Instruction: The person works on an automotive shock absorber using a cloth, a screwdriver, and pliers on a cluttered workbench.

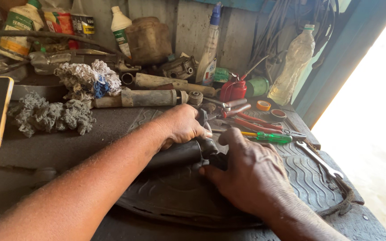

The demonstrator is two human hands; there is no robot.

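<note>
Shock absorber [175,155], dark and cylindrical, lying across rubber mat [309,178] on workbench [68,143]. Left hand [180,126] wrapped tight over its upper end; right hand [251,172] closed around the fitting at the same end, fingers pressed in. Beyond: second grey shock [139,98], rags [50,116], pliers [251,122], green screwdriver [269,136], spanner [320,159].
</note>
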